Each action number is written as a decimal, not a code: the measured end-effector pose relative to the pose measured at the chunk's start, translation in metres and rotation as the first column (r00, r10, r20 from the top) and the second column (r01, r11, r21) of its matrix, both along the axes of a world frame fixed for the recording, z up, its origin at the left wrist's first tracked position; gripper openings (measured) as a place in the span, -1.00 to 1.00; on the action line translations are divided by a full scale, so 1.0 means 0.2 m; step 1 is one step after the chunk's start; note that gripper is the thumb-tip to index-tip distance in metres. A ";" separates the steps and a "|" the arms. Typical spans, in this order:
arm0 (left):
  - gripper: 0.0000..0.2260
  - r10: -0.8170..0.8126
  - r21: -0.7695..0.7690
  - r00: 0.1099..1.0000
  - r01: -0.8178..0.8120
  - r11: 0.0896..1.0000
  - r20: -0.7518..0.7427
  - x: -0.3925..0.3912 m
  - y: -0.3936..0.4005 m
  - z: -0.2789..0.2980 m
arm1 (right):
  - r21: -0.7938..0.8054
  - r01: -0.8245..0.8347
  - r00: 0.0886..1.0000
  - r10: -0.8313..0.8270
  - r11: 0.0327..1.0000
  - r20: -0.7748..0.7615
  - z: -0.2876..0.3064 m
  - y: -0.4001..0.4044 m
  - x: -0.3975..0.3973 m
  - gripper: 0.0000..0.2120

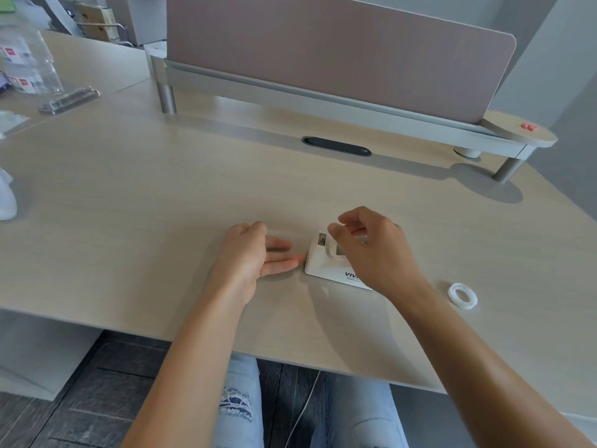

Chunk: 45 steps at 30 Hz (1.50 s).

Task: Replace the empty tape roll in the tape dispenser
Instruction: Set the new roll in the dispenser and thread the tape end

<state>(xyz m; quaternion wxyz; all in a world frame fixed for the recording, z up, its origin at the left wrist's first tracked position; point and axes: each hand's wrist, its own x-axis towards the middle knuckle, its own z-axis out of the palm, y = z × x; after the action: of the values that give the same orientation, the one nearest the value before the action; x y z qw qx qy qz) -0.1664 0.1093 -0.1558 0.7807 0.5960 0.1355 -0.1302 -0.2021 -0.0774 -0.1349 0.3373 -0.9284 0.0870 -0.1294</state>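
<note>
On the pale wooden desk [129,189], a white tape dispenser [326,266] sits near the front edge, partly hidden under the right hand [371,250]. That hand hovers over the dispenser's top with thumb and forefinger curled close together (whether they pinch anything cannot be told). Just beside the dispenser, the left hand [255,253] rests with fingers extended and loosely apart. A white tape roll [462,295] lies flat, well apart to the right.
</note>
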 end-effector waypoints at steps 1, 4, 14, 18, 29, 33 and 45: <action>-0.86 -0.022 0.070 1.000 0.021 0.997 0.004 0.00 0.01 0.00 | 0.018 0.006 1.000 -0.006 1.000 -0.017 0.00 0.00 0.01 -0.69; -0.88 -0.091 0.257 0.996 0.086 0.962 0.007 0.01 0.03 0.02 | 0.066 0.020 0.998 -0.015 0.998 -0.069 0.02 0.01 0.04 -0.65; -0.83 -0.208 0.743 0.975 0.079 0.665 0.082 0.04 0.03 0.01 | -0.035 0.016 0.999 -0.017 0.999 -0.036 0.01 0.04 0.05 -0.62; -0.81 -0.202 0.864 0.967 -0.035 0.502 0.157 0.04 0.01 -0.03 | -0.065 0.014 1.000 -0.013 0.998 0.007 0.00 0.06 0.03 -0.66; -0.69 -0.256 0.706 0.779 -0.310 0.636 0.573 -0.16 -0.05 -0.05 | 0.152 -0.023 0.995 0.008 0.988 0.096 -0.04 0.04 0.00 -0.82; -0.57 -0.380 0.753 0.744 -0.244 0.611 0.550 -0.22 -0.13 -0.13 | 0.218 -0.035 0.996 0.016 0.975 0.090 -0.03 0.00 -0.02 -0.82; -0.60 -0.460 0.851 0.721 -0.380 0.362 0.518 -0.29 -0.15 -0.16 | 0.256 -0.028 0.988 -0.012 0.966 0.153 -0.05 -0.01 -0.09 -0.80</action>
<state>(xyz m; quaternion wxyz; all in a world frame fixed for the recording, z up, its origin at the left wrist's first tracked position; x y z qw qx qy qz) -0.2250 0.0791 -0.1868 0.2858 0.9315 -0.1335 0.1814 -0.2206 -0.0800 -0.1443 0.4612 -0.8643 0.0731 -0.1869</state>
